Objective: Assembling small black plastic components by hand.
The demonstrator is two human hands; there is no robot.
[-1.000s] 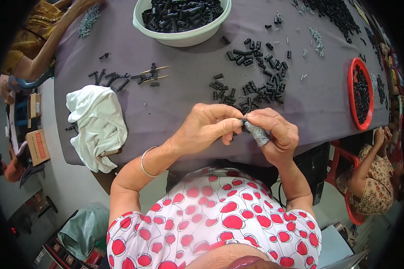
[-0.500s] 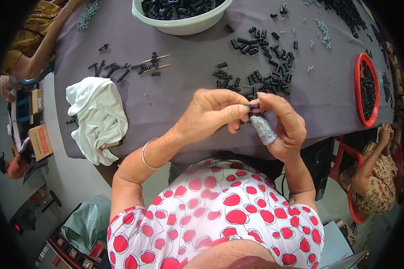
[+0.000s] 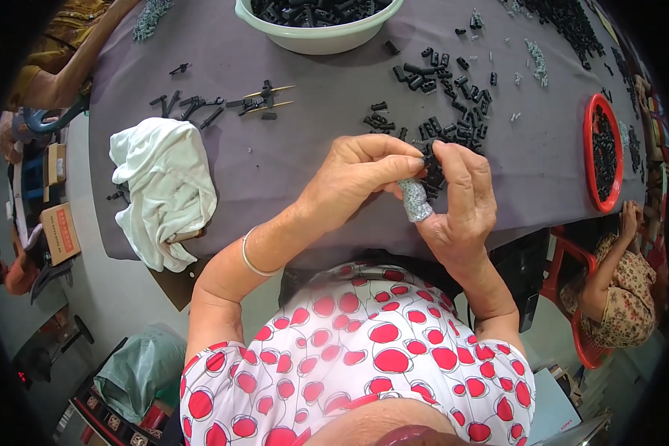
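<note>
Over the near part of the table, my left hand (image 3: 357, 175) pinches a small black plastic part (image 3: 425, 163) between thumb and forefinger; most of it is hidden by the fingers. Fingertip to fingertip with it is my right hand (image 3: 461, 201), its fingers curled in toward the same part. A silvery, speckled wrap (image 3: 415, 201) covers the right thumb. Whether the right fingertips hold anything small cannot be made out. Just beyond both hands lies a loose heap of short black tubular parts (image 3: 464, 134) on the grey cloth.
A white basin (image 3: 316, 41) full of black parts stands at the far edge. On the left lie a white cloth (image 3: 163, 189) and several black pieces with thin wooden sticks (image 3: 275, 91). A red tray (image 3: 593, 175) and small springs (image 3: 537, 63) are right. Other people sit at both sides.
Both hands stay close together, with the right thumb moved left under the left fingertips. The black part, plainer before, is now mostly covered. The whole view has shifted slightly.
</note>
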